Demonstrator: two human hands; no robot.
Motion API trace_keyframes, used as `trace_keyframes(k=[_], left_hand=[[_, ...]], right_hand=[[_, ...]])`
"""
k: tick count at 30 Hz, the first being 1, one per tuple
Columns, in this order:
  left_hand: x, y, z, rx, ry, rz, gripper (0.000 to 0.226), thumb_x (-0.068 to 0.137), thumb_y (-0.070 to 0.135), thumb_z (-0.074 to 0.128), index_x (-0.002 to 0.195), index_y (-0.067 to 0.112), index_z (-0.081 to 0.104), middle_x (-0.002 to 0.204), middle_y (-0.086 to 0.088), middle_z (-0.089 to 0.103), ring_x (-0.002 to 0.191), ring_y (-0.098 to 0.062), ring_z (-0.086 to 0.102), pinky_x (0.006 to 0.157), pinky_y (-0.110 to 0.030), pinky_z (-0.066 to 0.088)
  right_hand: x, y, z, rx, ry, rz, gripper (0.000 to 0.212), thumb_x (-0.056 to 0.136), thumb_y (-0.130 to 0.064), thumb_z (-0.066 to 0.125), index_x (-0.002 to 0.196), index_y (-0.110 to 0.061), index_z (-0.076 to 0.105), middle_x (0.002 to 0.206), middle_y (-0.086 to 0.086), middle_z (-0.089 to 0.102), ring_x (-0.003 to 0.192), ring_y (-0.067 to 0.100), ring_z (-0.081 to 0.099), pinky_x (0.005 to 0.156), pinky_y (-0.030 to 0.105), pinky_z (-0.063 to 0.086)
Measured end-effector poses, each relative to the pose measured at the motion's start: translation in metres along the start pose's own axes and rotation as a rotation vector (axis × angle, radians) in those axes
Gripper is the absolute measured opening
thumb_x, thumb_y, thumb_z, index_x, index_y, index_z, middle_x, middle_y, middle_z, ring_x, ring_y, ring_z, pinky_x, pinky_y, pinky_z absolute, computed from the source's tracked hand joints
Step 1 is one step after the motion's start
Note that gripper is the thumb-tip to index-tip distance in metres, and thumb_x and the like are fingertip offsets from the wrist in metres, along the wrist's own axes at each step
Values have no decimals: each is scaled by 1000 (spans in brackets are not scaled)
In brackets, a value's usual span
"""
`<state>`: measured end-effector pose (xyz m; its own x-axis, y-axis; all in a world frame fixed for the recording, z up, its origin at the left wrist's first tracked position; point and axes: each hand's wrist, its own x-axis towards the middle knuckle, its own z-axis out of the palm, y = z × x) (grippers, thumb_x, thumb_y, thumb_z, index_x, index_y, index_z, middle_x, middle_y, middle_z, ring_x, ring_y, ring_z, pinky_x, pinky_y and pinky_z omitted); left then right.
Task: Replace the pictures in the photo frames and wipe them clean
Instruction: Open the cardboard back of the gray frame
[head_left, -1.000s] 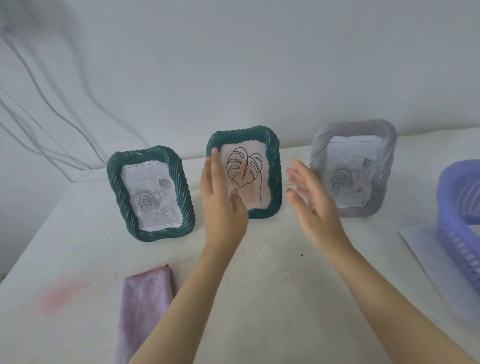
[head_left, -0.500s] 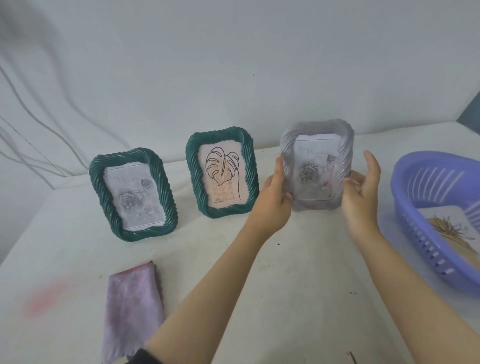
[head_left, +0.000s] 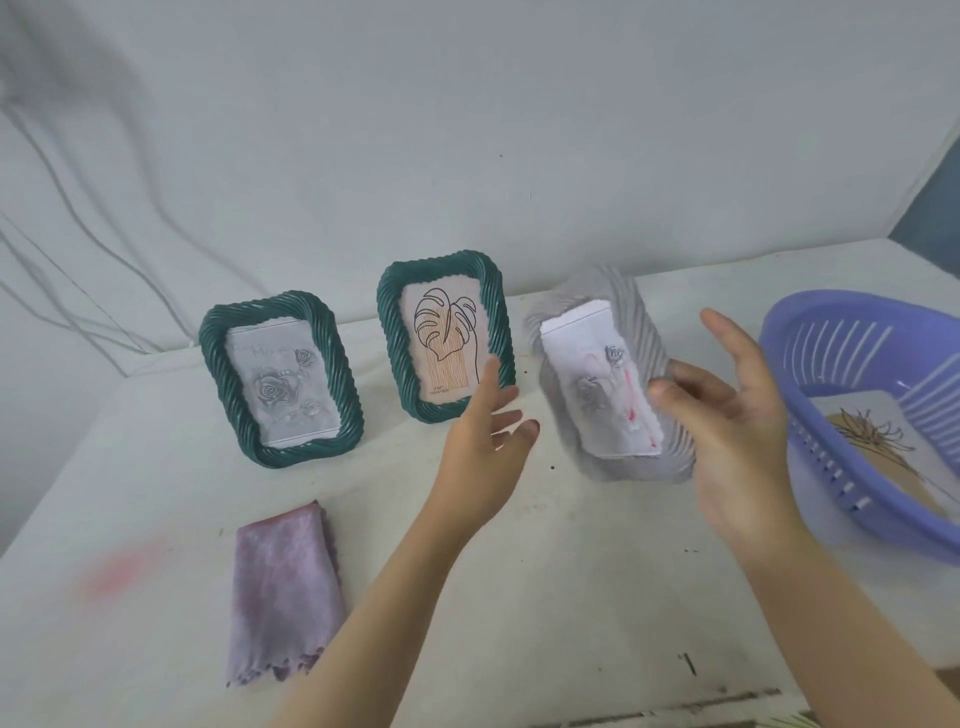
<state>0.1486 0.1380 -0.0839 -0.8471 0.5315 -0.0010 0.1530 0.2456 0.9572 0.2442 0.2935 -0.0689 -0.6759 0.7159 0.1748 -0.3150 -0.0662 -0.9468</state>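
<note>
A grey twisted-rim photo frame (head_left: 636, 322) with a rose picture is tilted in the air above the white table (head_left: 571, 571) and blurred. My right hand (head_left: 737, 431) holds it by its right edge, thumb on the front. My left hand (head_left: 478, 447) hovers open just left of it, touching nothing. Two green frames stand behind: the left one (head_left: 214, 358) shows a rose picture, the middle one (head_left: 390, 332) a leaf line drawing. A pink cloth (head_left: 283, 587) lies folded at the front left.
A purple plastic basket (head_left: 831, 312) sits at the right edge with a plant drawing (head_left: 872, 441) inside. The white wall runs close behind the frames, with cables along it at the left. A pink stain marks the table at the left.
Both hands reached the grey frame and lifted it from the table. Now my left hand has let go and the frame is tilted, held by my right hand alone.
</note>
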Motion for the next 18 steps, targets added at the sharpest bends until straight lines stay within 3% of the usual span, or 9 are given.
trace_keyframes(k=[3, 7, 10, 12, 16, 18], left_hand=[[-19, 22, 1, -50, 54, 48, 69, 91, 29, 53, 144, 42, 11, 129, 5, 52, 95, 6, 59, 78, -6, 45], [-17, 33, -2, -73, 170, 50, 74, 79, 53, 57, 139, 45, 15, 113, -3, 65, 102, -9, 62, 90, -38, 51], [-11, 28, -8, -52, 226, -15, 69, 78, 30, 65, 136, 35, 28, 97, -3, 68, 97, -15, 64, 81, -43, 55], [-10, 19, -13, -69, 252, -43, 57, 78, 16, 61, 129, 30, 40, 97, -6, 68, 93, -17, 65, 76, -44, 57], [-12, 1, -24, -81, 241, -31, 37, 82, 8, 51, 110, 32, 55, 101, -2, 70, 94, -22, 66, 75, -46, 57], [-14, -5, -32, -70, 206, -19, 45, 85, -1, 45, 100, 39, 60, 96, 1, 71, 86, -18, 67, 70, -39, 58]], right_hand=[[-16, -1, 11, -222, -78, -107, 56, 79, 6, 64, 119, -32, 53, 74, -11, 69, 71, 10, 57, 77, 22, 46], [-38, 5, 24, -462, -210, -193, 60, 77, 3, 68, 120, -37, 52, 87, -26, 69, 78, -2, 63, 77, 8, 42], [-54, 11, 32, -500, -348, -222, 64, 77, 11, 63, 120, -36, 53, 92, -36, 65, 92, -8, 63, 78, 1, 40], [-61, 13, 34, -514, -442, -220, 62, 80, 9, 62, 126, -31, 52, 98, -34, 65, 97, -7, 62, 81, 2, 40], [-70, 4, 34, -521, -439, -282, 43, 84, -23, 59, 125, -32, 53, 97, -21, 69, 72, 8, 65, 65, 11, 47], [-68, 4, 29, -539, -347, -308, 36, 85, -24, 57, 120, -34, 56, 91, -18, 70, 64, 12, 62, 55, 17, 46]])
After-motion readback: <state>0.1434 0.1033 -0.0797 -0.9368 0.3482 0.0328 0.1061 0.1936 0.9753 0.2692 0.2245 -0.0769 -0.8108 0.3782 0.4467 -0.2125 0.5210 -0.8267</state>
